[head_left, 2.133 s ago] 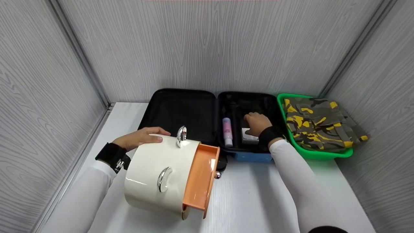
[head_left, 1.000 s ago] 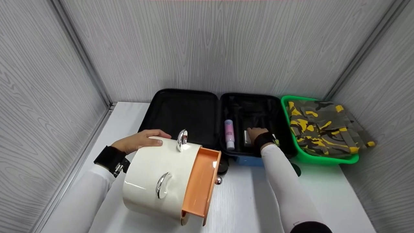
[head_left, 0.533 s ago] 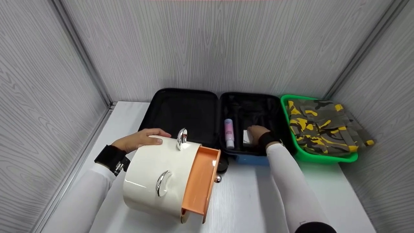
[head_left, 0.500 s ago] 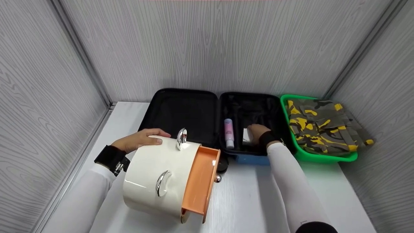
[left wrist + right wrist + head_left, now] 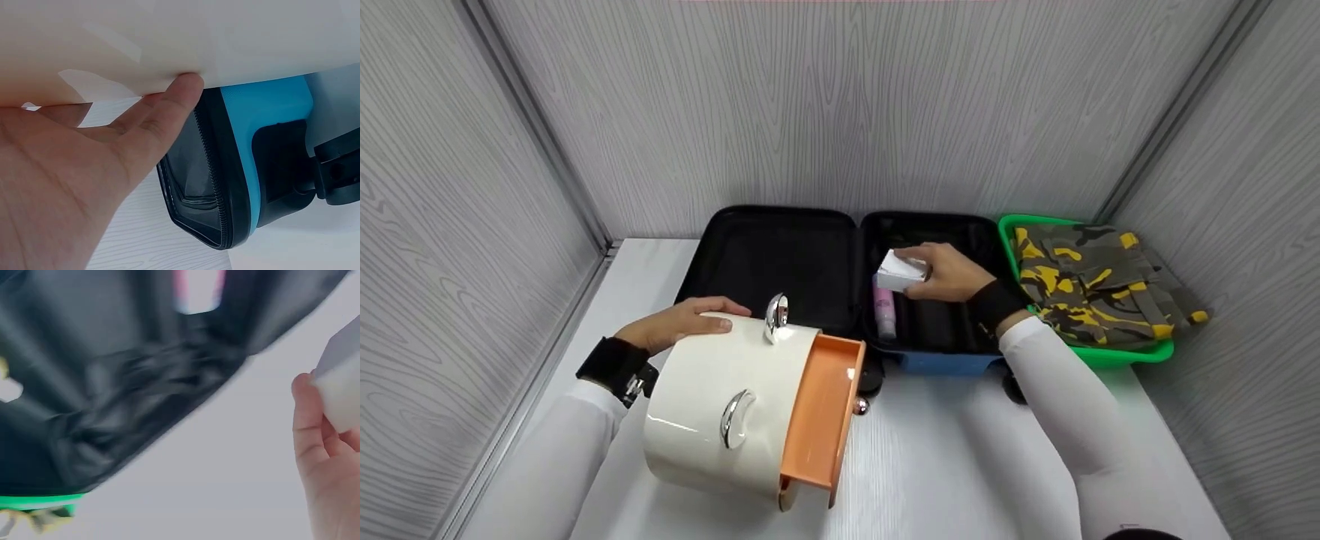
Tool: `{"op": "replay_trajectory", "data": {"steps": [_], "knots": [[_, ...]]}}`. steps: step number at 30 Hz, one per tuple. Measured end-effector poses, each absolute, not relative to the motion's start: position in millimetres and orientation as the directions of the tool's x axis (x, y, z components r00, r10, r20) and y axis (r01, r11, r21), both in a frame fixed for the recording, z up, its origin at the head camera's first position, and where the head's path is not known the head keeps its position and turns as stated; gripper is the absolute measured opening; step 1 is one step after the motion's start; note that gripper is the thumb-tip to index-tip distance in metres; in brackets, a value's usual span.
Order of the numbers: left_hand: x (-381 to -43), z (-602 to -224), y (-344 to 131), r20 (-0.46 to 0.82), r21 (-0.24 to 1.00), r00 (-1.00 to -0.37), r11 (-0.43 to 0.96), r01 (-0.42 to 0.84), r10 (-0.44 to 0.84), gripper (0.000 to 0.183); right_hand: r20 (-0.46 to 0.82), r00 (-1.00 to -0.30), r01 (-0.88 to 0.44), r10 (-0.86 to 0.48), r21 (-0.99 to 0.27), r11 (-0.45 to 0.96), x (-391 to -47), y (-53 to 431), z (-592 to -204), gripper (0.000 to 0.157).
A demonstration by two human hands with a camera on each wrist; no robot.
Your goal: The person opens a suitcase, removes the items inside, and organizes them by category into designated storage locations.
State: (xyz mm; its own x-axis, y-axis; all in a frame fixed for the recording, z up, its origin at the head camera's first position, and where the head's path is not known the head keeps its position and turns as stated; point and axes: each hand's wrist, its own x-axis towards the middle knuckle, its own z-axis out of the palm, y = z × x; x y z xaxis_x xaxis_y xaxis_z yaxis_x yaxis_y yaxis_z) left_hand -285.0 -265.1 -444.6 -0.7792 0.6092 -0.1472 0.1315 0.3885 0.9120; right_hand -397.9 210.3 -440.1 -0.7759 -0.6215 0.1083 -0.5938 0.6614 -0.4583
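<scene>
My right hand holds a small white box between thumb and fingers, above the black-lined right half of an open suitcase. The white box also shows at the edge of the right wrist view. A pink bottle lies in the suitcase just below, its upper end partly hidden. On the left, my left hand rests on a rounded cream drawer box with chrome handles; its fingers look straight. An orange drawer is pulled out of its right side. Fingertips touch the cream surface.
The suitcase's other half lies open at the back, partly behind the drawer box. A green basket with folded camouflage clothing stands to its right. Grey wood-grain walls enclose the white table on both sides and behind.
My right hand has reached into the suitcase, gripped the white box, and lifted it up and left above the pink bottle. My left hand and the drawer box have hardly moved.
</scene>
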Motion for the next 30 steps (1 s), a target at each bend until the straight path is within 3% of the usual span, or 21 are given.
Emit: {"op": "replay_trajectory", "data": {"steps": [8,12,19,23,30], "knots": [[-286,-446,-267,-0.129,0.906,-0.781,0.393,0.158,0.612,0.05,0.229,-0.518,-0.822,-0.824,-0.398,0.406,-322,167,-401,0.062],[-288,-445,-267,-0.109,0.904,-0.775,0.387,0.184,0.623,0.049,0.213,-0.464,-0.867,-0.86,-0.308,0.391,-284,142,-393,0.06],[-291,-445,-267,-0.105,0.91,-0.774,0.373,0.178,0.624,0.049,0.107,-0.496,-0.864,-0.862,-0.159,0.477,-246,104,-396,0.058],[-291,-446,-265,-0.091,0.894,-0.777,0.395,0.211,0.623,0.049,0.047,-0.548,-0.826,-0.835,-0.191,0.53,-234,90,-400,0.063],[-290,-446,-262,-0.086,0.894,-0.78,0.394,0.214,0.619,0.047,0.085,-0.605,-0.783,-0.792,-0.242,0.572,-217,80,-404,0.056]]}}
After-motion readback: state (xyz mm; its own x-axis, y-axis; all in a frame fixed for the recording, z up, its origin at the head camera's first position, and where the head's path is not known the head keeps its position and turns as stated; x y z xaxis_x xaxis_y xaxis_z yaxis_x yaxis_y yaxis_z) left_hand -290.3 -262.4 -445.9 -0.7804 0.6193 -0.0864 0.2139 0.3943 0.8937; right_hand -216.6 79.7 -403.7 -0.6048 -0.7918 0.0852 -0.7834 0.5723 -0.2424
